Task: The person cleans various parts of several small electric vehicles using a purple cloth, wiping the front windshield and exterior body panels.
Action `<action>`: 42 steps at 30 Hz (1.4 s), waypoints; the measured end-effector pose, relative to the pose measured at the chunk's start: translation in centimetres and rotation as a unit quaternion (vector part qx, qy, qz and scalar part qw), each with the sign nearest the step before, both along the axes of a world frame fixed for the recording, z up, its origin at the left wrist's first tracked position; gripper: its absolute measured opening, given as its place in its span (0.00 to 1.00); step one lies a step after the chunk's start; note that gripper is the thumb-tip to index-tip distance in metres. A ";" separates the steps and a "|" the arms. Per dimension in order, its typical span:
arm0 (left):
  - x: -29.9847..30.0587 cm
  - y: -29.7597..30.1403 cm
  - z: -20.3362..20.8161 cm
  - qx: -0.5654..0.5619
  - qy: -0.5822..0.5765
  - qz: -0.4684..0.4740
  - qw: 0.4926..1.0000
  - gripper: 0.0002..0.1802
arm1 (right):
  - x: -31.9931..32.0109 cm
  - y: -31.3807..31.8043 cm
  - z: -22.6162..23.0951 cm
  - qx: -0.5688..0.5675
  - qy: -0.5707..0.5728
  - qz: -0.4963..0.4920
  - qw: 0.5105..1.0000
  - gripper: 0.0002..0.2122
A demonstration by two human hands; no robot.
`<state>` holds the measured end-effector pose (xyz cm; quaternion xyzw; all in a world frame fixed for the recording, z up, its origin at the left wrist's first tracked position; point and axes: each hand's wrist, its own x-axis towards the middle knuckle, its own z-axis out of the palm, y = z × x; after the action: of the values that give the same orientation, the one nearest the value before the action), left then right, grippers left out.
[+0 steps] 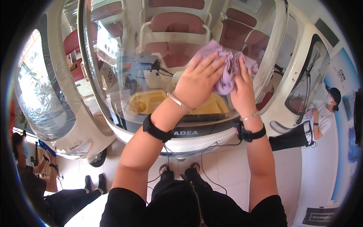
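A crumpled light purple cloth (225, 81) is bunched between my two hands, in front of the curved clear windshield (124, 72) of a small white vehicle. My left hand (200, 81) lies over the cloth's left side with its fingers stretched along it. On the other side, my right hand (244, 89) holds the cloth with its thumb and fingers. Whether the cloth touches the windshield I cannot tell. Both wrists wear a black strap and a thin bangle.
Dark red seats (177, 24) and a yellow tray-like part (151, 101) show through the windshield. A second vehicle wrapped in plastic film (45, 94) stands at left. Thin cables (204, 160) hang to the tiled floor. One person (34, 174) is at lower left, another (321, 113) at right.
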<state>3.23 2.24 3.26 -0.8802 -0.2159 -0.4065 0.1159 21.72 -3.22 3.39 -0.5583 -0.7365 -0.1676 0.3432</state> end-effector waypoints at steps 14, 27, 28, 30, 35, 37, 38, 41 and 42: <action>-10.0 -7.6 -14.6 -0.075 0.150 -0.002 0.986 0.25 | -9.2 -10.1 -16.9 -0.119 0.000 -0.052 0.992 0.18; -12.7 -7.5 -15.3 -0.077 0.155 -0.006 0.985 0.18 | -11.9 -10.4 -16.8 -0.110 0.005 -0.020 0.994 0.19; -12.5 -6.7 -13.6 -0.080 0.150 0.008 0.985 0.20 | -11.8 -9.3 -14.9 -0.106 0.001 -0.020 0.994 0.20; -12.1 -5.0 -10.6 -0.067 0.121 0.034 0.990 0.21 | -11.7 -6.8 -11.5 -0.087 0.000 -0.018 0.996 0.22; -11.6 -3.8 -9.0 -0.078 0.045 0.042 0.995 0.23 | -12.5 -4.4 -9.1 -0.015 -0.003 -0.028 1.000 0.23; -11.8 -4.5 -10.1 -0.089 0.053 0.043 0.994 0.23 | -12.3 -5.2 -10.5 -0.024 -0.008 -0.025 0.999 0.23; -12.0 -5.1 -11.2 -0.089 0.052 0.042 0.994 0.23 | -12.2 -5.9 -11.7 -0.034 -0.012 -0.021 0.999 0.23; -13.6 -7.3 -15.6 -0.114 0.129 0.025 0.985 0.22 | -12.7 -8.8 -16.5 -0.075 -0.016 -0.016 0.997 0.22; -14.2 -8.2 -17.2 -0.125 0.144 0.016 0.982 0.22 | -13.0 -9.7 -18.1 -0.097 -0.017 -0.006 0.995 0.21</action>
<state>-10.98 -5.97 -13.94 -0.9335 -0.2601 -0.2432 0.0415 8.76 -12.92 -14.68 -0.5903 -0.7519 -0.1067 0.2736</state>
